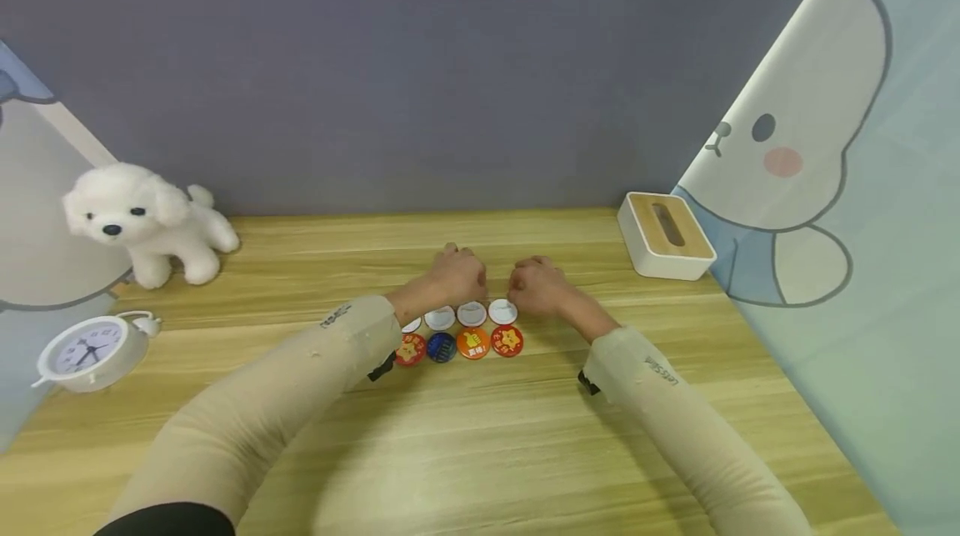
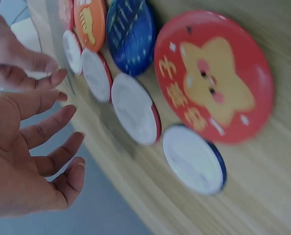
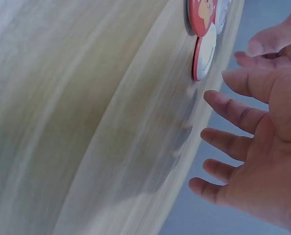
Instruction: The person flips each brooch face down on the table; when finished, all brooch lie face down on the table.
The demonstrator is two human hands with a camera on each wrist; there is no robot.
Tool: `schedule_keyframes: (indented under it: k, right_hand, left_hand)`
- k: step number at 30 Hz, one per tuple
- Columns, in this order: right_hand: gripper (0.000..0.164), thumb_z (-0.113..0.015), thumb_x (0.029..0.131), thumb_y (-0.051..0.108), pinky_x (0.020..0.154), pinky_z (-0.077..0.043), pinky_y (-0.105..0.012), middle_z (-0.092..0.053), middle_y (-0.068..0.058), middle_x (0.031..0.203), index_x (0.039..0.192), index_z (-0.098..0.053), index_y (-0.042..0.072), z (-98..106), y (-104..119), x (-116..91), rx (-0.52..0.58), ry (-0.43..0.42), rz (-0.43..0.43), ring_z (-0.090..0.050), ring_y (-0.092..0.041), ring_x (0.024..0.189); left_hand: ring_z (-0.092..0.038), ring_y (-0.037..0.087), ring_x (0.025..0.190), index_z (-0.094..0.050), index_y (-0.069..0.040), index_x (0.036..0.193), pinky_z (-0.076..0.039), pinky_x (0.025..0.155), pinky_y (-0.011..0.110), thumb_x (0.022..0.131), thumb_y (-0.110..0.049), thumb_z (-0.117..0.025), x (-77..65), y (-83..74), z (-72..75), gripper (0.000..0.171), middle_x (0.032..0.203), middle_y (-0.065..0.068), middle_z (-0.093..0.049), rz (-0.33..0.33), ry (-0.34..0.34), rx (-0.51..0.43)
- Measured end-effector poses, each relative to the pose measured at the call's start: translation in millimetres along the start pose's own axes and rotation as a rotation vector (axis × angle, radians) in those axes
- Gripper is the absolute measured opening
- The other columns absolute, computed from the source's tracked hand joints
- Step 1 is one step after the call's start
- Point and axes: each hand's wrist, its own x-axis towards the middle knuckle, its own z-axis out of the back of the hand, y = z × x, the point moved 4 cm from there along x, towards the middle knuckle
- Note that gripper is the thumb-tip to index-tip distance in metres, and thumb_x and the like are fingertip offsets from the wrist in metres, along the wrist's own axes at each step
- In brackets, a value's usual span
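Head view: the left hand (image 1: 459, 276) and right hand (image 1: 538, 286) are close together over the bench (image 1: 465, 453). A row of white-backed badges (image 1: 472, 314) lies just on the wrist side of the fingers, and a row of coloured badges (image 1: 473, 343) farther back from them. The paired rows seem laid flat so each badge stays distinct. Whether the fingertips pinch anything, I cannot tell here.

Left wrist view: the left fingers are parted and loosely bent, with nothing seen between them. The white backs lie apart from their tips, probably because the hand is held clear to leave them undisturbed.

Right wrist view: the right fingers are spread and empty; the nearest white back lies near their tips, apart. That slack pose suggests no grip is needed.
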Motion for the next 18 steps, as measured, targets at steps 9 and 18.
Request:
schedule_keyframes:
  k: [9, 18]
  right_hand:
    - [0.031, -0.059, 0.095, 0.021, 0.114, -0.034, -0.059, -0.059, -0.018, 0.140, 0.120, -0.066, 0.005, 9, 8, -12, 0.110, -0.018, 0.024, -0.044, -0.045, 0.137]
    - [0.037, -0.059, 0.096, 0.017, 0.113, -0.038, -0.053, -0.060, -0.019, 0.139, 0.130, -0.060, 0.001, 13, 43, -14, 0.138, -0.047, 0.167, -0.050, -0.040, 0.134]
  left_hand:
    - [-0.056, 0.036, 0.110, -0.073, -0.010, 0.114, -0.044, 0.093, 0.053, 0.094, -0.030, -0.061, -31.3, 28.4, 15.2, 0.030, 0.115, 0.011, -0.069, 0.002, -0.012, -0.117]
    - [-0.062, 0.035, 0.110, -0.070, -0.006, 0.120, -0.049, 0.096, 0.050, 0.098, -0.029, -0.061, -69.3, 50.1, 26.3, 0.032, 0.120, 0.016, -0.068, 0.009, -0.012, -0.098]
